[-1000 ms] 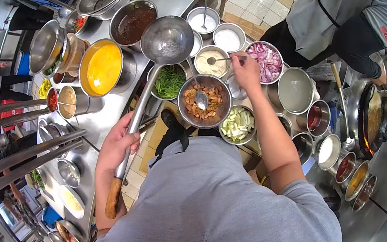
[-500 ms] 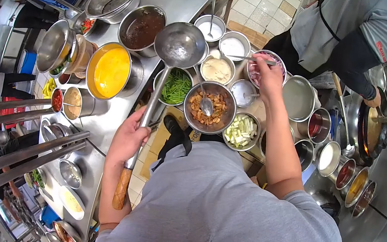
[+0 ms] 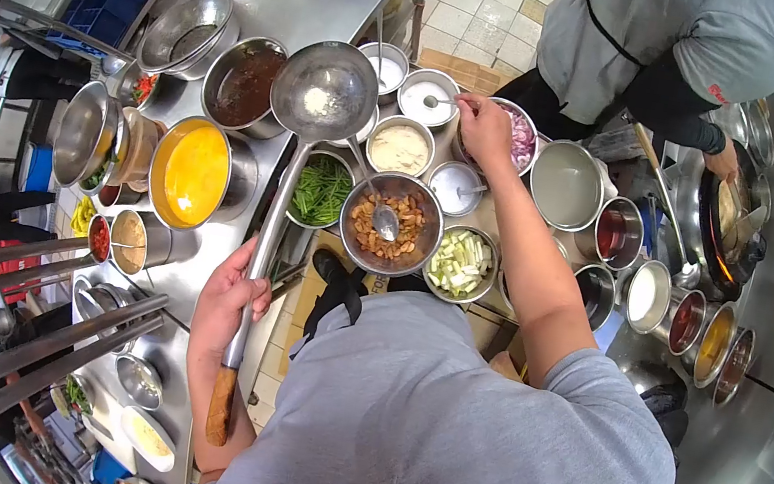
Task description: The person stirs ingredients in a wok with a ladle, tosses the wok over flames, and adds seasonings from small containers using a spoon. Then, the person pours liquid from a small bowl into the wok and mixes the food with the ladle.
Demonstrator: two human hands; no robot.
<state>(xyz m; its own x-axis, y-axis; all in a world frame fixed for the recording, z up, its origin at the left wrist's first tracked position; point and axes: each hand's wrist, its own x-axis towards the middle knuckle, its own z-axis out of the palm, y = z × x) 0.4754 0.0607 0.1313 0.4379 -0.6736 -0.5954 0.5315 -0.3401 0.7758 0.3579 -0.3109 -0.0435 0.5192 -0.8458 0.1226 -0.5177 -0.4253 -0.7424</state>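
Note:
My left hand (image 3: 231,296) is wrapped round the long metal shaft of a ladle (image 3: 279,210) with a wooden grip end. The ladle's wide bowl is held level and has a small pale heap (image 3: 318,102) in it. With closed fingers, my right hand (image 3: 485,134) grips a small metal spoon (image 3: 432,102), its tip over a pot of white powder (image 3: 419,91). Just below stands a pot of pale cream-coloured powder (image 3: 400,147). Closer to me are a bowl of brown chunks (image 3: 405,257) with a spoon in it, chopped green beans (image 3: 322,193) and cut pale-green vegetable (image 3: 461,262).
On the left steel table stand a pot of yellow liquid (image 3: 196,171) and a pot of dark sauce (image 3: 241,87). Chopped red onion (image 3: 522,140) sits beyond my right hand. At upper right a co-worker's hand (image 3: 721,163) is at a wok (image 3: 731,210) with flame beneath.
My right hand has moved the spoon away from the ladle side to the white powder pot. A pale heap now lies in the ladle, which looked bare before. The view has shifted slightly.

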